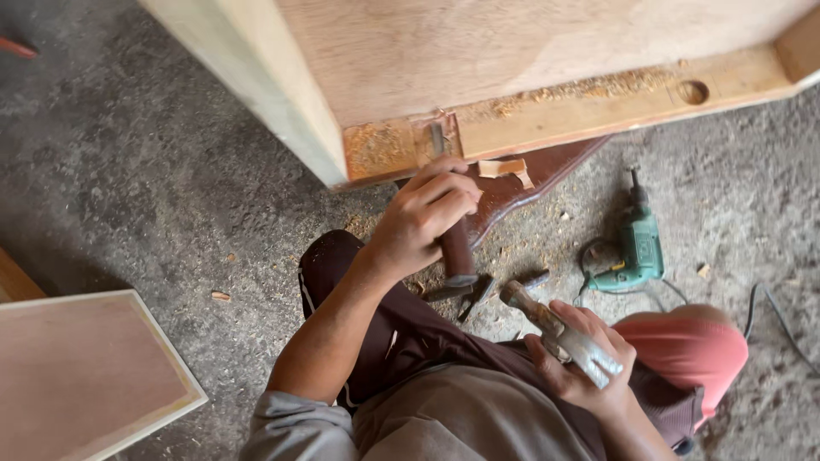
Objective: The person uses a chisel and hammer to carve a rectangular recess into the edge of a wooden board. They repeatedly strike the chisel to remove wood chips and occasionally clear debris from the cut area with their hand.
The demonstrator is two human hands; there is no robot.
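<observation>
Down at the corner of a wooden cabinet panel (547, 51), the left hand (424, 218) was wrapped in a firm fist around the dark reddish handle of a chisel (453, 230). The chisel stood nearly upright, its metal blade set into a shallow notch (427, 141) cut in the panel's pale frame rail, close to the corner. Sawdust (376, 149) filled the recess beside the blade and lay strewn along the rail toward a round drilled hole (693, 91) near the rail's far end.

Lower and to the right, the right hand (581, 354) was closed around a hammer (555, 329), gripping it by its worn handle, with the head pointing toward the chisel's butt but well apart from it. The hammer was held above the person's lap, over dark trousers (401, 333) and a grey shirt (444, 418).

Beyond the hands, a curved dark-brown piece of wood (530, 183) lay under the panel's edge on the rough concrete floor (154, 171). A green electric drill (636, 248) rested on the floor to the right, its cable curling beside it. Wood chips were scattered about. At the lower left edge of the floor sat a flat board (85, 376) with a pale border.
</observation>
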